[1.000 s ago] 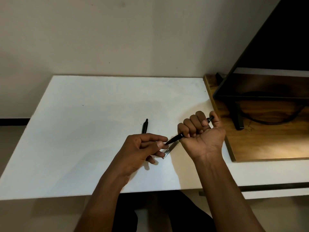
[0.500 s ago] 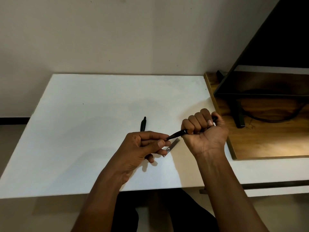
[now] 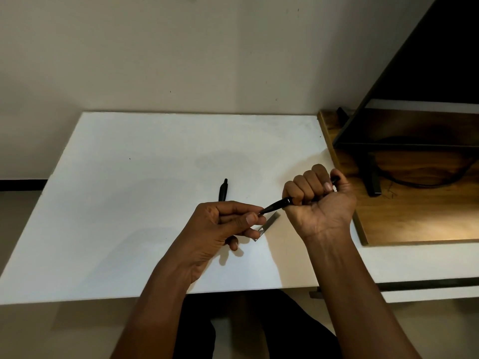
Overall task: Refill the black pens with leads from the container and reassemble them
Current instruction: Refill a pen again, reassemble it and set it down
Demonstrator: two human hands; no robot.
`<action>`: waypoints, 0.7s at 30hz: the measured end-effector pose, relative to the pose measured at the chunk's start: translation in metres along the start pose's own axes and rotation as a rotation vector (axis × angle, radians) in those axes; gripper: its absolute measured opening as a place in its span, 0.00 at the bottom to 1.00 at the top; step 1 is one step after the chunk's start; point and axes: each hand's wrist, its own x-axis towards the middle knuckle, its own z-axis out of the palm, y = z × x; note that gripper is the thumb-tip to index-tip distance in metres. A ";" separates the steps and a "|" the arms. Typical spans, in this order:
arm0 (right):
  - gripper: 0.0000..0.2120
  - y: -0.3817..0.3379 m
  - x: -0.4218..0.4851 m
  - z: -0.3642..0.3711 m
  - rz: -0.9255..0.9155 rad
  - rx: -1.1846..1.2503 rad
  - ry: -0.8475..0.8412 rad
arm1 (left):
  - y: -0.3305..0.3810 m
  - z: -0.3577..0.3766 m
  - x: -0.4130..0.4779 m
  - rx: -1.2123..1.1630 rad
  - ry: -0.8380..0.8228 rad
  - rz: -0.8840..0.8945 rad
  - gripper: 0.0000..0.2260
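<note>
Since half a second ago the right hand (image 3: 320, 203) has drifted slightly right and both keep their hold: the left hand (image 3: 220, 226) pinches the tip of the black pen (image 3: 277, 204) between thumb and forefinger, the right fisted round its barrel. Beneath it a flat lead container (image 3: 268, 224) lies on the white table (image 3: 116, 203). Farther back lies a second pen (image 3: 223, 190).

- Two black pens: the held pen (image 3: 278, 203) and the loose pen (image 3: 223, 190).
- One clear container (image 3: 268, 224).
- Two hands: left hand (image 3: 220, 229), right hand (image 3: 320, 206).
- One white worktop (image 3: 116, 216).
- One monitor (image 3: 427, 60).
</note>
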 end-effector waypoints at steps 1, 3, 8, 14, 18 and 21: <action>0.27 0.000 0.000 0.000 0.003 0.000 -0.004 | 0.000 0.000 0.000 0.001 0.000 0.000 0.09; 0.27 0.000 -0.001 0.000 0.009 0.000 -0.008 | 0.000 0.000 0.000 0.002 0.000 0.001 0.09; 0.26 0.001 -0.001 0.001 0.002 0.004 -0.002 | 0.000 0.001 0.001 0.002 0.001 0.002 0.09; 0.27 0.001 -0.001 0.002 -0.007 -0.003 -0.002 | 0.001 0.000 0.000 -0.003 0.006 0.001 0.09; 0.27 0.001 0.000 0.001 0.003 0.001 0.008 | 0.001 0.001 0.001 0.000 0.004 0.000 0.09; 0.27 0.001 0.000 0.000 0.010 0.004 0.009 | 0.001 0.001 0.000 0.001 0.005 -0.002 0.08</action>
